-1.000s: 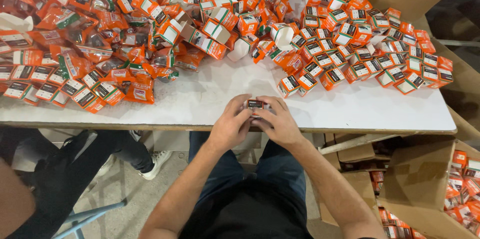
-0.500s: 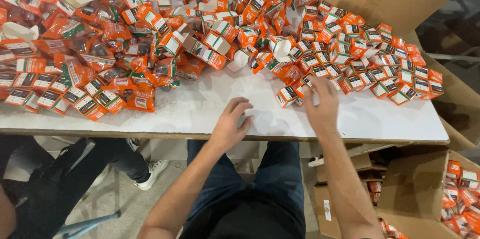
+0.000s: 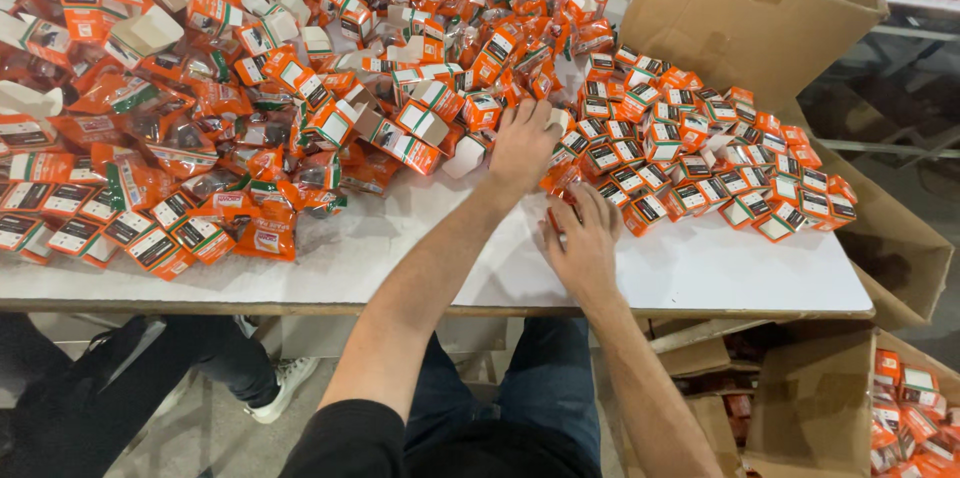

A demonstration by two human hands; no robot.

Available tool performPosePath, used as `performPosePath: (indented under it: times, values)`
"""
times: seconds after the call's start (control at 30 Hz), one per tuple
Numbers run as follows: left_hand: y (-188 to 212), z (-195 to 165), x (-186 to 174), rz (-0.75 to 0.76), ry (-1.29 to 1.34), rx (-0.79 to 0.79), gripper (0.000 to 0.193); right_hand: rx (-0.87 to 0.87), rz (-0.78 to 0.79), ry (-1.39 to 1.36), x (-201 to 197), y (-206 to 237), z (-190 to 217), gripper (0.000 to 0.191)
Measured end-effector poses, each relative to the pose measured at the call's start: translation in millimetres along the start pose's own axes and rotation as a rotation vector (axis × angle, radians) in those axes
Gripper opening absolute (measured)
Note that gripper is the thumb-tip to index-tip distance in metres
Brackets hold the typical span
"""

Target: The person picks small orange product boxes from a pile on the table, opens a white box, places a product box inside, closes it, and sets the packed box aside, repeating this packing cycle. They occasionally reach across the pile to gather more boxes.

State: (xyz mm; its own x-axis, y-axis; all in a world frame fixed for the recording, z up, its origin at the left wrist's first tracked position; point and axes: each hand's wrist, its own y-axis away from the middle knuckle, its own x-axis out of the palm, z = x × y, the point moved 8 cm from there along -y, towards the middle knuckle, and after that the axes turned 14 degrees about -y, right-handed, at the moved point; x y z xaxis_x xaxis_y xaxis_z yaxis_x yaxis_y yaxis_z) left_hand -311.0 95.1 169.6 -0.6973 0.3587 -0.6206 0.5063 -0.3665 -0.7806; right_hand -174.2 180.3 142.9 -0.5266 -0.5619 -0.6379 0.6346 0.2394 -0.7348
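A white table (image 3: 400, 258) carries a big heap of small orange boxes and packets (image 3: 250, 88). At the right, closed orange boxes (image 3: 700, 158) lie packed in a tidier group. My left hand (image 3: 520, 143) reaches forward onto the heap's near edge, fingers spread over boxes beside an open box with a white flap (image 3: 468, 154). It grips nothing that I can see. My right hand (image 3: 585, 243) lies low on the table just in front of the tidy group. A small orange piece (image 3: 553, 223) shows between its thumb and forefinger.
Big open cardboard cartons stand at the back right (image 3: 750, 8) and beside the table at the right (image 3: 890, 258). A carton with orange boxes (image 3: 905, 418) sits on the floor. Another person's dark-trousered legs and a shoe (image 3: 285, 378) are under the table at left.
My hands, together over a box at the table edge, split. The right one went to the tidy group, then drew back. The left one stretched forward onto the heap.
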Motion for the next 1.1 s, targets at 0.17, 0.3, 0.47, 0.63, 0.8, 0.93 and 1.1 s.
performPosePath:
  times: [0.17, 0.3, 0.47, 0.63, 0.8, 0.93, 1.1]
  values:
    - [29, 15, -89, -0.309, 0.187, -0.169, 0.018, 0.144, 0.217, 0.119, 22, -41, -49, 0.045]
    - [90, 16, -137, -0.150, 0.271, -0.193, 0.015, 0.212, 0.530, 0.219, 71, -74, -79, 0.059]
    - [140, 20, -166, 0.021, 0.223, -0.238, 0.031, 0.128, 0.354, 0.071, 50, -108, -66, 0.042]
    - [158, 26, -168, 0.073, 0.197, -0.158, 0.048, -0.151, 0.224, -0.383, 0, -75, 10, 0.036]
    - [172, 37, -172, 0.040, 0.180, -0.225, 0.047, -0.137, 0.419, -0.376, 28, -3, 77, 0.045]
    - [177, 41, -178, 0.009, 0.205, -0.261, 0.044, -0.153, 0.306, -0.487, 27, 9, 85, 0.043]
    - [173, 34, -180, 0.015, 0.180, -0.204, 0.042, 0.164, 0.319, -0.499, 46, 26, 56, 0.072]
